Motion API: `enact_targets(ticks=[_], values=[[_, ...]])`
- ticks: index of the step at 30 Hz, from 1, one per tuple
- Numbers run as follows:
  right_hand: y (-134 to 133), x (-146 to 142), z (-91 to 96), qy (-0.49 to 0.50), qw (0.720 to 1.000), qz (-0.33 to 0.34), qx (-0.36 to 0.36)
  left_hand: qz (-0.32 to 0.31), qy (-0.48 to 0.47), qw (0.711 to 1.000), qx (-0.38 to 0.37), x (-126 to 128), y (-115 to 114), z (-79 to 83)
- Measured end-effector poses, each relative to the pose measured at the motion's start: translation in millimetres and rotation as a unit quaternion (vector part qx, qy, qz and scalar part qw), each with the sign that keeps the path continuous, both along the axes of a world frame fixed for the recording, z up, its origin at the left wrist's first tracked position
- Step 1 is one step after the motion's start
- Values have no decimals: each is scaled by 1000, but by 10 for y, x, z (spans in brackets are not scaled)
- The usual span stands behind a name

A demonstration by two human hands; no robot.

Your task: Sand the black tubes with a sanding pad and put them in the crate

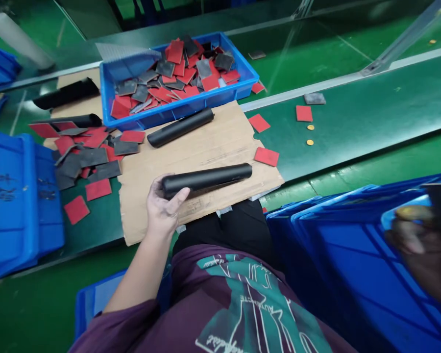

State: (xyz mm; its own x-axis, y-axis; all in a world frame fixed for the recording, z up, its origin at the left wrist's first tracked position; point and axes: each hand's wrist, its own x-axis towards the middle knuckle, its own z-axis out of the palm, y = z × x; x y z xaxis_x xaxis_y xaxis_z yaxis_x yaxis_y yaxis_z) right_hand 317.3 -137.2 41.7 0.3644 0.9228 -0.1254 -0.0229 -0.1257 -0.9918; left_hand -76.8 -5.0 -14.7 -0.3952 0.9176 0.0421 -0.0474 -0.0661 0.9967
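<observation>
Held 1 end of a long matte-black plastic cylinder [213, 177] clenched in the left hand [164, 208], over a torn brown cardboard sheet [206, 147] stretching beyond the fingertips. Could not tell the grip of the blurred right hand [419, 250] by stacked blue plastic crates [334, 255]. Risked tipping loose, probably: gripped far off-centre.

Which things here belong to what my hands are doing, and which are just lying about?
In use: left hand gripping a black bar over the cardboard sheet; right hand, blurred, at the blue crate.
Lying about: second black bar, blue tray of red and grey pads, loose pads, gold discs.
</observation>
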Motion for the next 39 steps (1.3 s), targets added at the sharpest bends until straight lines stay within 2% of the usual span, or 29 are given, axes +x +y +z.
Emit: enact_targets(ticks=[2,3,6,10,14,18,21,24,27,28,31,32,34,36,39], values=[[16,-340,129,89,995,-47,-15,-13,5,1000,12,-35,-30,3],[61,-527,160,135,989,-49,-32,-16,-8,1000,19,-51,-41,5],[284,-1005,106,212,973,14,-89,-15,-72,996,42,-86,-29,36],[603,-1293,-160,139,982,114,-63,-23,-106,992,56,-87,118,165],[874,-1505,-369,53,989,138,-4,-107,-111,987,36,4,287,358],[1007,-1850,-449,6,977,213,15,-191,-109,976,12,223,361,486],[1010,-2048,-471,9,970,243,21,-229,-107,967,2,386,399,490],[1007,-2110,-492,72,973,219,9,-276,-56,960,-1,388,403,417],[1044,-2071,-521,194,966,170,-17,-297,34,954,10,182,256,290],[1064,-2051,-535,224,963,146,-24,-322,59,945,11,95,164,241],[1123,-2024,-600,260,962,75,-28,-458,136,879,10,-82,-183,93],[1136,-2031,-632,261,963,56,-27,-477,170,862,-1,-90,-298,43],[1146,-2058,-709,256,966,30,-29,-473,225,852,-8,-35,-484,-61],[1136,-2063,-792,244,968,32,-41,-443,249,861,-10,66,-588,-167],[1124,-1943,-877,162,980,101,-55,-384,252,888,9,155,-624,-298]])
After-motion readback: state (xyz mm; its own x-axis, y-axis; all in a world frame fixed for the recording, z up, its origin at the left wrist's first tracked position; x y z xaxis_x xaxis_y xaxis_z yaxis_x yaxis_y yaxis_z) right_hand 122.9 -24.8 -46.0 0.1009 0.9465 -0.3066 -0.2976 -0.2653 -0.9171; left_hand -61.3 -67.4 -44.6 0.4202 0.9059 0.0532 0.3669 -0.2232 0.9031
